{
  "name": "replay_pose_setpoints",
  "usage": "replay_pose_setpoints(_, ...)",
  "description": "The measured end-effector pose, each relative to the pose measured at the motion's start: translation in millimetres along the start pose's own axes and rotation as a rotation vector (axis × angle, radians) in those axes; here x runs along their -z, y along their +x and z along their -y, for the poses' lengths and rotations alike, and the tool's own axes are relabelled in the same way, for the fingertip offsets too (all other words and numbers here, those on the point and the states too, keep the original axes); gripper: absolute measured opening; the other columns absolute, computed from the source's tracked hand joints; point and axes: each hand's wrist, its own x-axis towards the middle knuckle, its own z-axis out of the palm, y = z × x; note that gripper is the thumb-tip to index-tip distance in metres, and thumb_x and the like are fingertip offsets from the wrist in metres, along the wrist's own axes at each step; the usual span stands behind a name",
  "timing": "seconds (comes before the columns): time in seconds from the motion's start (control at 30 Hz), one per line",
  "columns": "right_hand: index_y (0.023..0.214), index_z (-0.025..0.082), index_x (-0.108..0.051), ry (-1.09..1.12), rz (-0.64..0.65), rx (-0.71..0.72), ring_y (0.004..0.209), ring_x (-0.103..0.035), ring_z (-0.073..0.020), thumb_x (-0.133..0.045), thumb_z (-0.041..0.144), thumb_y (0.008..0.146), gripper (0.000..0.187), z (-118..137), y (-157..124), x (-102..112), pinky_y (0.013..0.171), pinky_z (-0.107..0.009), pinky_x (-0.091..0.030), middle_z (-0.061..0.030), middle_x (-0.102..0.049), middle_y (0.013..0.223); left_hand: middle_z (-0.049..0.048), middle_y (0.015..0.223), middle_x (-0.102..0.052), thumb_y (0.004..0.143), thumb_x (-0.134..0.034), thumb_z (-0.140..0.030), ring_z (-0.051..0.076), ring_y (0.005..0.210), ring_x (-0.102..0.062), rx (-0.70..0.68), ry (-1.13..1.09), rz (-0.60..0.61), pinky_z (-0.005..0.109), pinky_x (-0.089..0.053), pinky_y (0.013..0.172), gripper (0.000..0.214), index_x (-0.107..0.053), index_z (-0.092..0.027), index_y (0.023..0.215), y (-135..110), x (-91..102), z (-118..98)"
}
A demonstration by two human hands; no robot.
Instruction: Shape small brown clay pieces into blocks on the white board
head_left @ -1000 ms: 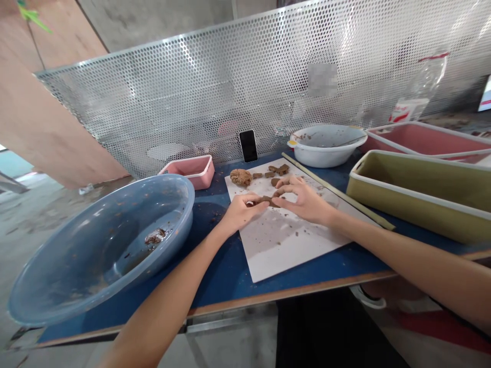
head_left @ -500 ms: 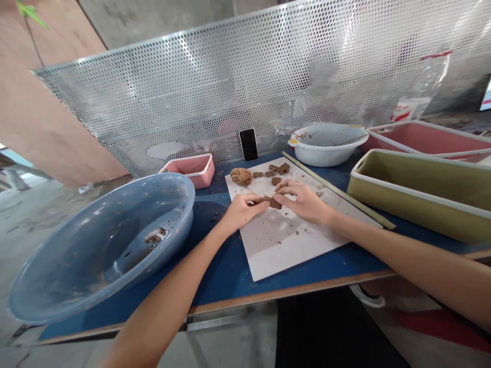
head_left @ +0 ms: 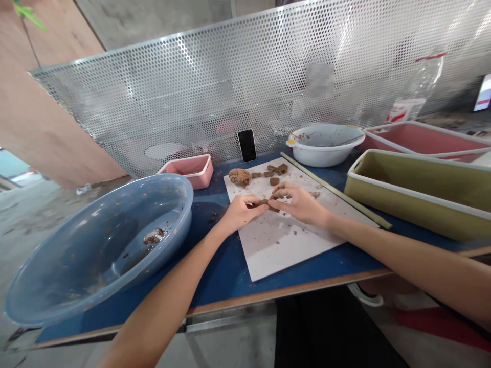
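Note:
My left hand (head_left: pixel 241 210) and my right hand (head_left: pixel 298 202) meet over a white board (head_left: pixel 284 240) on the blue table. Between their fingertips they pinch a small flat piece of brown clay (head_left: pixel 267 204). Both hands have their fingers curled and pressed on it. Farther back on the board lie a round lump of clay (head_left: pixel 240 177) and several small cut clay pieces (head_left: pixel 274 174). Crumbs of clay are scattered over the board.
A large blue basin (head_left: pixel 95 245) with wet clay residue stands at the left. Behind are a small pink tray (head_left: pixel 192 168), a phone (head_left: pixel 247 145) leaning on the perforated metal screen, and a white bowl (head_left: pixel 324 144). A thin stick (head_left: pixel 337 191), an olive tray (head_left: pixel 418 191) and a pink tray (head_left: pixel 425 138) lie at the right.
The hands have stayed over the board, their fingers shifting slightly on the clay piece and drawing a little closer together. The camera has drifted slightly.

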Motion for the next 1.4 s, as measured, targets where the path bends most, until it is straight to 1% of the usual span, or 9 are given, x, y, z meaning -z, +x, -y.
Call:
replay_pose_setpoints(0.27, 0.088, 0.024, -0.084, -0.002, 0.036, -0.007, 0.115, -0.073, -0.0329, -0.075, 0.073, 0.096, 0.05, -1, 4, 3, 0.112, -0.055, -0.054, -0.0131, -0.074, 0.122, 0.008, 0.085, -0.081, 0.087, -0.086, -0.056, 0.018, 0.074, -0.064, -0.008, 0.011, 0.026, 0.029, -0.046, 0.07, 0.042, -0.09, -0.015, 0.089, 1, 0.7, 1)
replay_pose_setpoints(0.43, 0.077, 0.024, -0.081, 0.09, 0.114, -0.048, 0.111, -0.072, -0.0333, -0.065, 0.081, 0.097, 0.063, -1, 8, 9, 0.111, -0.051, -0.053, -0.0126, -0.078, 0.109, 0.0082, 0.089, -0.083, 0.088, -0.084, -0.057, 0.018, 0.073, -0.064, 0.022, -0.012, 0.002, 0.029, -0.044, 0.069, 0.044, -0.092, -0.015, 0.101, 2, 1.5, 4)
replay_pose_setpoints(0.57, 0.089, 0.023, -0.086, 0.083, 0.108, -0.04, 0.111, -0.072, -0.0332, -0.077, 0.076, 0.091, 0.054, 3, 4, 8, 0.109, -0.051, -0.053, -0.0135, -0.075, 0.121, 0.0101, 0.097, -0.085, 0.086, -0.085, -0.057, 0.021, 0.081, -0.069, 0.021, -0.019, -0.022, 0.03, -0.047, 0.074, 0.045, -0.092, -0.015, 0.102, 4, 2.0, 7)
replay_pose_setpoints(0.7, 0.096, 0.024, -0.087, 0.056, 0.102, -0.018, 0.116, -0.072, -0.0338, -0.076, 0.069, 0.094, 0.046, 4, 4, 8, 0.112, -0.052, -0.052, -0.0137, -0.076, 0.122, 0.0095, 0.096, -0.085, 0.086, -0.086, -0.06, 0.022, 0.081, -0.069, 0.03, -0.019, -0.029, 0.03, -0.047, 0.074, 0.047, -0.092, -0.017, 0.102, 5, 2.1, 8)
replay_pose_setpoints(0.87, 0.084, 0.025, -0.084, 0.077, 0.092, -0.042, 0.118, -0.072, -0.0347, -0.069, 0.073, 0.097, 0.053, -2, 7, 9, 0.113, -0.051, -0.052, -0.0133, -0.079, 0.117, 0.0077, 0.089, -0.083, 0.088, -0.085, -0.062, 0.018, 0.076, -0.064, 0.067, -0.042, -0.042, 0.029, -0.042, 0.07, 0.048, -0.092, -0.016, 0.101, 3, 2.7, 8)
replay_pose_setpoints(1.07, 0.099, 0.025, -0.088, 0.104, 0.092, -0.085, 0.119, -0.074, -0.0354, -0.079, 0.07, 0.092, 0.046, -6, 6, 3, 0.112, -0.051, -0.054, -0.0121, -0.079, 0.12, 0.0071, 0.088, -0.081, 0.085, -0.089, -0.061, 0.018, 0.077, -0.063, 0.104, -0.117, -0.057, 0.029, -0.041, 0.071, 0.049, -0.092, -0.017, 0.105, 2, 1.0, 6)
replay_pose_setpoints(1.17, 0.097, 0.025, -0.088, 0.126, 0.063, -0.113, 0.121, -0.073, -0.0359, -0.082, 0.069, 0.09, 0.046, -7, 6, 1, 0.114, -0.052, -0.053, -0.0129, -0.079, 0.122, 0.0059, 0.084, -0.077, 0.086, -0.085, -0.07, 0.017, 0.075, -0.059, 0.096, -0.112, -0.085, 0.029, -0.039, 0.069, 0.055, -0.09, -0.017, 0.098, 1, -0.5, 3)
replay_pose_setpoints(1.3, 0.098, 0.024, -0.087, 0.169, 0.032, -0.158, 0.123, -0.072, -0.0367, -0.084, 0.07, 0.087, 0.047, -6, 6, 2, 0.111, -0.052, -0.054, -0.0132, -0.079, 0.122, 0.0031, 0.072, -0.066, 0.09, -0.077, -0.077, 0.016, 0.07, -0.052, 0.053, -0.019, -0.151, 0.03, -0.035, 0.067, 0.063, -0.079, -0.017, 0.072, 1, -0.6, 0)
replay_pose_setpoints(1.4, 0.093, 0.023, -0.086, 0.185, 0.051, -0.168, 0.12, -0.072, -0.0371, -0.084, 0.072, 0.085, 0.049, -4, 6, 4, 0.105, -0.051, -0.057, -0.0141, -0.079, 0.122, 0.0041, 0.074, -0.068, 0.088, -0.08, -0.075, 0.017, 0.071, -0.054, 0.073, -0.04, -0.155, 0.03, -0.037, 0.068, 0.059, -0.082, -0.017, 0.077, 1, 0.5, -2)
